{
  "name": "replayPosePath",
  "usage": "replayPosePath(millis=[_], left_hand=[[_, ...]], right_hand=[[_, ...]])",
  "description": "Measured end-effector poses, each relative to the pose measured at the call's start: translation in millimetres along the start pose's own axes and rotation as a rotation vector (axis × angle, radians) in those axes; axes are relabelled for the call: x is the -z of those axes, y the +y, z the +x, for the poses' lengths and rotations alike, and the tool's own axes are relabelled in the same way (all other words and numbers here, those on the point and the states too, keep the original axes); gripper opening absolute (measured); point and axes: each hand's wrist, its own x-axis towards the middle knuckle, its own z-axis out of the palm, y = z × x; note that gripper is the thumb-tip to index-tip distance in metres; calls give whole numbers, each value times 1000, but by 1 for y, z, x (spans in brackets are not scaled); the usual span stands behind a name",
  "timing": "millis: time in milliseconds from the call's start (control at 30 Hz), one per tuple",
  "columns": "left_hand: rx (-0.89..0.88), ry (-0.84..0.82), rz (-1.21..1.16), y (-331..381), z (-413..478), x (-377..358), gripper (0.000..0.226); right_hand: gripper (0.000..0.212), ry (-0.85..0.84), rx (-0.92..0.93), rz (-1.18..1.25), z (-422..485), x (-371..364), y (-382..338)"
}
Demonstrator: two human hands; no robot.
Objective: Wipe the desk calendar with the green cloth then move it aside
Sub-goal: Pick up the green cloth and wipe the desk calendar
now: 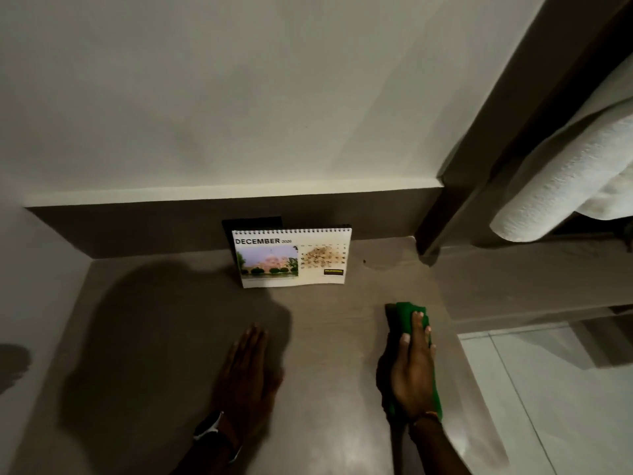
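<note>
At 12 o'clock on the grey desk, the desk calendar stands upright against the rear ledge, showing December. Right hand, at 4 o'clock, lies flat with fingers extended, pressing the green cloth onto the desk. Left hand, at 6 o'clock, rests open, palm down, grasping nothing.
</note>
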Motion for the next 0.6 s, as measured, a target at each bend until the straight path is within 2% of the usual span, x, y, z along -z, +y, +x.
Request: replayPosePath(millis=[167, 233, 300, 433, 600], left_hand=[[186, 252, -547, -25, 55, 25, 62], [209, 337, -658, -39, 86, 40, 56], [149, 400, -686, -51, 114, 56, 53], [39, 425, -709, -60, 147, 72, 42], [27, 257, -770, -63, 153, 49, 32]], right_hand=[[51, 51, -51, 426, 15, -42, -43], [50, 79, -42, 493, 20, -58, -54], [50, 110, -35, 532, 25, -72, -62], [49, 176, 9, 577, 34, -93, -69], [47, 251, 43, 679, 45, -112, -78]])
